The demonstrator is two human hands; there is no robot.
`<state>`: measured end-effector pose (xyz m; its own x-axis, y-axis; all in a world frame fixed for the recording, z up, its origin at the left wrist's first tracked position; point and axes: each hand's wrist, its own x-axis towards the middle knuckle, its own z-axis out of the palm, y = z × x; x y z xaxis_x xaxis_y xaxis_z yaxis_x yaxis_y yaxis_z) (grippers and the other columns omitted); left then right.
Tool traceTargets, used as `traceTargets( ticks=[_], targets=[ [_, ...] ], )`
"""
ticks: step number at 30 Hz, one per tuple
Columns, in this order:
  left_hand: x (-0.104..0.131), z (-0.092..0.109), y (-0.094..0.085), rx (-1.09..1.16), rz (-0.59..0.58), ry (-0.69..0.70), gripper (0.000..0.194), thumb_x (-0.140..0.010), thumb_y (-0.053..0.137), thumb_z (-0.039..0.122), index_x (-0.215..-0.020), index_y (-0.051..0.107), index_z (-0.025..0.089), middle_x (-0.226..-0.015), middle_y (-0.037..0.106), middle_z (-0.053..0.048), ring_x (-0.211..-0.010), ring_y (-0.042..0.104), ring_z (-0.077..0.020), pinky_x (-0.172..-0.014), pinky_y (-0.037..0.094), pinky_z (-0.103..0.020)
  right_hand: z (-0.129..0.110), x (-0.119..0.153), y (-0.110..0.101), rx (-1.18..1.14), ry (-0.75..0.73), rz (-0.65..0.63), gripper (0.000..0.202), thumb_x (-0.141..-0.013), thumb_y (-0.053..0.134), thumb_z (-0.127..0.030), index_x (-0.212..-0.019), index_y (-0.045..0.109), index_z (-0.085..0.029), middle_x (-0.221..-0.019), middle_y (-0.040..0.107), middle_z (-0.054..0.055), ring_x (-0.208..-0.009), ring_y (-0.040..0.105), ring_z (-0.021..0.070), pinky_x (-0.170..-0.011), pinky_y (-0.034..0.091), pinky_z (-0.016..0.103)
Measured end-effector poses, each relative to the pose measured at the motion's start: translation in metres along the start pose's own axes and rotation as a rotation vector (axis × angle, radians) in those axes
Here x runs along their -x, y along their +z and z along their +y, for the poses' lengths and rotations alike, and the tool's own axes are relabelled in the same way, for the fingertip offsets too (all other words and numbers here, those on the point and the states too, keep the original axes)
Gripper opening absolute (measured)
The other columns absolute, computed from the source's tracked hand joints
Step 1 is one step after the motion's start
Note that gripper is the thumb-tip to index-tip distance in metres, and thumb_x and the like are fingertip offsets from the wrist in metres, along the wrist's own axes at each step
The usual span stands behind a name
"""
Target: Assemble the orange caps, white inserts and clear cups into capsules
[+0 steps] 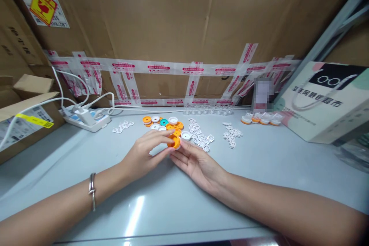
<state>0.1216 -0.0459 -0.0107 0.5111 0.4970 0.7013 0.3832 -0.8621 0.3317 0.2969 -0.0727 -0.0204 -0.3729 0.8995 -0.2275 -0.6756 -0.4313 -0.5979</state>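
An orange round cup-like part point(173, 142) is held between my two hands, its hollow side facing me. My left hand point(146, 149) has its thumb below the part and its fingers over the top and inside. My right hand point(198, 163) pinches the right edge of the same part, palm turned up. Just behind them lies a pile of orange, white and teal round parts point(163, 122). A white round cap point(186, 135) sits beside my right fingertips. White openwork discs point(201, 137) are scattered to the right of the pile.
Small white pieces point(123, 127) lie at the left, near a power strip point(91, 121) with cables. Farther right are more white pieces point(232, 134), a row of clear parts point(208, 110), orange-and-white assemblies point(261, 118) and a paper bag point(319, 103). A large cardboard box point(161, 19) stands behind.
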Motion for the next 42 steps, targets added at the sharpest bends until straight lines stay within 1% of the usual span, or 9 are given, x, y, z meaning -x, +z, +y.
traceTargets(
  ticks=[3,6,11,15,18,20,29,36,42],
  targets=[
    [-0.0003,0.0006,-0.001,0.065,-0.073,-0.153,0.022,-0.083,0.058,0.022,-0.104,0.058,0.018,-0.104,0.066,-0.008,-0.098,0.061,-0.0192,-0.084,0.049,-0.034,-0.0004,-0.0005,-0.0002,0.013,0.024,0.042,0.019,-0.073,0.069,-0.022,-0.09,0.066,-0.014,-0.088,0.07,0.004,-0.082,0.067,0.0134,-0.088,0.048,0.029],
    [0.0001,0.0003,-0.0014,0.089,-0.075,-0.219,0.029,-0.082,0.059,0.026,-0.11,0.055,0.019,-0.104,0.065,-0.007,-0.095,0.06,-0.0188,-0.082,0.049,-0.034,-0.001,-0.0004,0.0003,0.035,0.018,0.043,0.02,-0.072,0.07,-0.022,-0.089,0.066,-0.013,-0.087,0.07,0.004,-0.081,0.067,0.0125,-0.088,0.049,0.028],
    [-0.0001,-0.0014,-0.002,0.106,-0.056,-0.139,0.034,-0.082,0.06,0.023,-0.115,0.056,0.02,-0.105,0.064,-0.008,-0.097,0.059,-0.0191,-0.087,0.048,-0.037,-0.0016,0.0001,0.002,0.071,-0.006,0.034,0.022,-0.07,0.072,-0.024,-0.087,0.068,-0.012,-0.09,0.07,0.006,-0.083,0.066,0.0126,-0.09,0.048,0.028],
    [0.0004,-0.0027,-0.0026,0.1,-0.048,-0.057,0.032,-0.081,0.06,0.018,-0.113,0.059,0.02,-0.106,0.063,-0.009,-0.098,0.059,-0.0183,-0.086,0.049,-0.034,-0.0012,-0.0003,0.0019,0.104,-0.016,0.025,0.02,-0.069,0.073,-0.023,-0.086,0.069,-0.012,-0.089,0.071,0.005,-0.084,0.065,0.0128,-0.09,0.047,0.029],
    [0.0004,-0.0018,-0.0034,0.065,-0.067,-0.009,0.032,-0.081,0.06,0.016,-0.113,0.059,0.018,-0.106,0.062,-0.009,-0.099,0.058,-0.0183,-0.086,0.049,-0.033,-0.0007,-0.0015,0.0008,0.112,-0.021,0.023,0.019,-0.07,0.072,-0.022,-0.087,0.069,-0.011,-0.088,0.071,0.005,-0.083,0.065,0.0122,-0.088,0.049,0.027],
    [-0.0003,-0.0004,-0.0044,0.064,-0.08,-0.011,0.032,-0.082,0.059,0.016,-0.113,0.059,0.018,-0.106,0.062,-0.009,-0.1,0.058,-0.0182,-0.087,0.049,-0.033,-0.0005,-0.0022,0.0007,0.114,-0.018,0.03,0.019,-0.072,0.071,-0.022,-0.088,0.069,-0.012,-0.088,0.071,0.005,-0.082,0.065,0.0118,-0.086,0.05,0.026],
    [-0.004,-0.002,-0.0065,0.189,-0.07,-0.22,0.03,-0.081,0.061,0.022,-0.111,0.06,0.02,-0.111,0.063,-0.007,-0.103,0.058,-0.0186,-0.093,0.045,-0.035,-0.003,-0.0021,0.0026,0.094,-0.007,0.104,0.019,-0.075,0.068,-0.023,-0.09,0.068,-0.012,-0.084,0.071,0.005,-0.08,0.067,0.0126,-0.077,0.054,0.023],
    [-0.0054,-0.0034,-0.0046,0.416,-0.124,-0.475,0.029,-0.081,0.06,0.026,-0.109,0.061,0.018,-0.113,0.063,-0.006,-0.105,0.058,-0.0189,-0.095,0.045,-0.033,-0.0035,-0.0038,0.0007,0.094,0.003,0.129,0.018,-0.078,0.066,-0.023,-0.092,0.068,-0.012,-0.085,0.071,0.005,-0.08,0.067,0.0123,-0.075,0.055,0.022],
    [-0.0058,-0.0088,-0.0037,0.607,-0.158,-0.533,0.028,-0.082,0.059,0.025,-0.109,0.06,0.019,-0.114,0.063,-0.006,-0.104,0.059,-0.0188,-0.094,0.045,-0.032,-0.0035,-0.0039,-0.0001,0.083,-0.004,0.13,0.017,-0.079,0.064,-0.021,-0.092,0.067,-0.01,-0.084,0.071,0.006,-0.077,0.067,0.0122,-0.073,0.056,0.022]
  ],
)
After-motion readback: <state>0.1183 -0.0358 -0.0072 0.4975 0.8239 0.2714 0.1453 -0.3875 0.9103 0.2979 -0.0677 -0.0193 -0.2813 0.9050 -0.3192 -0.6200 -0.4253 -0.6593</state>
